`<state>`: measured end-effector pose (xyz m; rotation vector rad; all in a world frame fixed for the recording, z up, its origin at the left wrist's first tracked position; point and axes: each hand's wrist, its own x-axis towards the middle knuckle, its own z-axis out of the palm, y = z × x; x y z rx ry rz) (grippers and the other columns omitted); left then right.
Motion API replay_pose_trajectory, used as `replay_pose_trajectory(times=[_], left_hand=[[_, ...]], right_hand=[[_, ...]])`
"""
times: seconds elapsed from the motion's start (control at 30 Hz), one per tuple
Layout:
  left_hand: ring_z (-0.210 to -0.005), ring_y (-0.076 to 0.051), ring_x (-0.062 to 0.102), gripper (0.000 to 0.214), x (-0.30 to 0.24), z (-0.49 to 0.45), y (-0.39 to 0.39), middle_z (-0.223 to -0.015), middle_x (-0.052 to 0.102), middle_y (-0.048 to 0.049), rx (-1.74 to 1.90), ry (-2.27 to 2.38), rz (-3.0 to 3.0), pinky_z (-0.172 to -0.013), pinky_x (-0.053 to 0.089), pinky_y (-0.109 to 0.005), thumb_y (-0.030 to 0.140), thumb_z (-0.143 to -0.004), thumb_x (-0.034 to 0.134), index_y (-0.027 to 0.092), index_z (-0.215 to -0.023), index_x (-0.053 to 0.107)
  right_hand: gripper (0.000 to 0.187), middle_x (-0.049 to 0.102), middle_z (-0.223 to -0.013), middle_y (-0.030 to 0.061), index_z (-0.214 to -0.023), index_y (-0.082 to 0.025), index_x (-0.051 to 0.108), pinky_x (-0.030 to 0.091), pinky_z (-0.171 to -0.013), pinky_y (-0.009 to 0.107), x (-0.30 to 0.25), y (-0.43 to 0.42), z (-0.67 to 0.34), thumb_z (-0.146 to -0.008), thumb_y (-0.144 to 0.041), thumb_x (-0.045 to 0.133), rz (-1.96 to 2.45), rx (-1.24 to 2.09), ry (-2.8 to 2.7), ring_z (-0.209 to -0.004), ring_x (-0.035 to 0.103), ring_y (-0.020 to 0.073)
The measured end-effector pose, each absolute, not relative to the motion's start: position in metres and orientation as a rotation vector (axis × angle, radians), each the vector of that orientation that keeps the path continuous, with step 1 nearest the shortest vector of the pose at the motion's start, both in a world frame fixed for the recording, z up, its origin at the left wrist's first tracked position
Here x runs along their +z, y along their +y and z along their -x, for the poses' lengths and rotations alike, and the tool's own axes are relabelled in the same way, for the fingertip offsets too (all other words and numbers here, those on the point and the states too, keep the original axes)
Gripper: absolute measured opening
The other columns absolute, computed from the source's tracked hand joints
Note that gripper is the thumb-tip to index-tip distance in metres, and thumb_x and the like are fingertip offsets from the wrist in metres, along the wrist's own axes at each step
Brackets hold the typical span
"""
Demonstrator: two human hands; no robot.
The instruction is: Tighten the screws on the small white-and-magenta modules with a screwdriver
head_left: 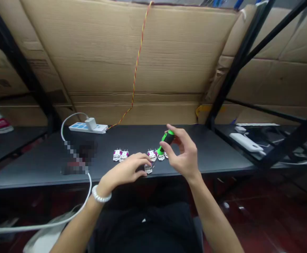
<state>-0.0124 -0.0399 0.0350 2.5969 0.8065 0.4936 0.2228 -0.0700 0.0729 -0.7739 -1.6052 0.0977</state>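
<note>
My right hand (pixel 183 153) grips a screwdriver (pixel 167 140) by its black and green handle. The thin shaft slants down and left toward a small white part (pixel 148 169) at the table's front edge. My left hand (pixel 130 168), a white coil band on its wrist, pinches that part from the left; the fingers partly hide it. Just beyond lies a white and magenta piece (pixel 151 155) with thin prongs, and another white piece (pixel 161 156) sits partly behind the screwdriver. Two similar white and magenta pieces (pixel 120 155) rest together left of my left hand.
A white power strip (pixel 88 127) with a plugged-in adapter stands at the back left, fed by a twisted red and yellow cord (pixel 136 63). A white cable (pixel 90 182) hangs over the front edge. Black metal posts (pixel 228 77) flank the black table (pixel 211 151); cardboard (pixel 132 45) lines the back.
</note>
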Motion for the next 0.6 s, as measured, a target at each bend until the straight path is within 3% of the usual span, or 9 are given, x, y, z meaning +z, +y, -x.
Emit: replay_pose_trajectory(times=[0.23,0.6], left_hand=[[-0.127,-0.025,0.065,0.03,0.031,0.01,-0.038,-0.134,0.069,-0.009,0.52,0.83,-2.608,-0.115,0.052,-0.043,0.015,-0.094,0.071,0.023,-0.123,0.072],[-0.123,-0.025,0.067,0.018,0.03,0.01,-0.036,-0.13,0.07,-0.0074,0.514,0.811,-2.617,-0.113,0.052,-0.039,0.016,-0.094,0.073,0.023,-0.11,0.077]], right_hand=[[0.047,0.069,-0.113,0.0068,-0.143,-0.028,0.065,0.064,-0.082,0.036,0.074,-0.069,-0.213,-0.096,-0.024,0.073,0.725,0.117,-1.623,-0.093,0.069,0.0191],[0.046,0.069,-0.111,0.0066,-0.142,-0.027,0.066,0.064,-0.079,0.035,0.069,-0.064,-0.21,-0.096,-0.026,0.073,0.744,0.099,-1.643,-0.09,0.068,0.0189]])
